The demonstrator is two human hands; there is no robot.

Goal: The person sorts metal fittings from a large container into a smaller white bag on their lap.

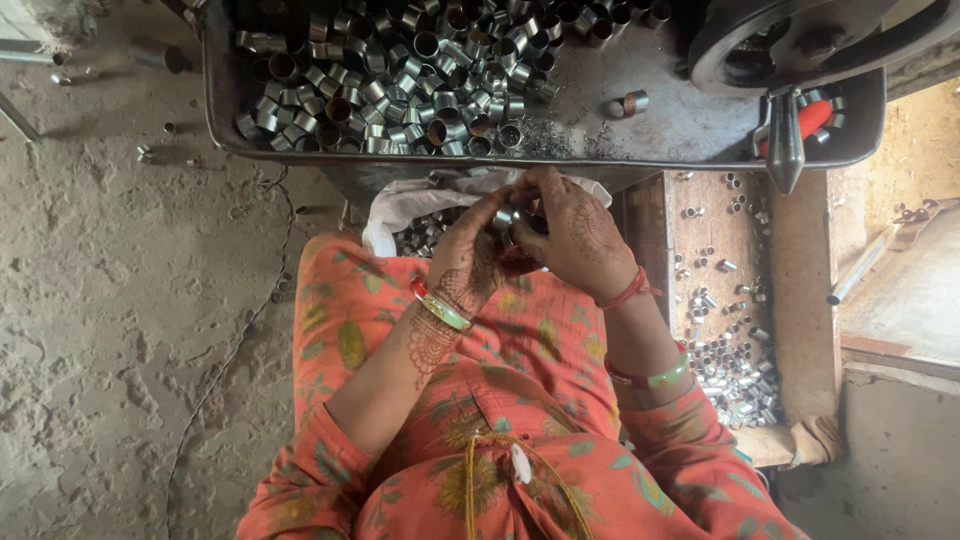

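Note:
My left hand (468, 258) and my right hand (578, 232) meet over my lap, both patterned with henna. Together they are closed around small metal rings (512, 222), short shiny steel sleeves that show between the fingers. Bangles sit on both wrists. Right below the hands, a white bag (405, 205) holds more of the same rings. Above the hands, a dark metal tray (660, 125) carries a large heap of metal rings (400, 80) on its left half.
A black wheel and a lever handle (785, 140) of a machine sit at the upper right. To my right, a wooden box (800, 300) holds several loose rings. A thin cable (235, 340) runs over the dusty floor on the left.

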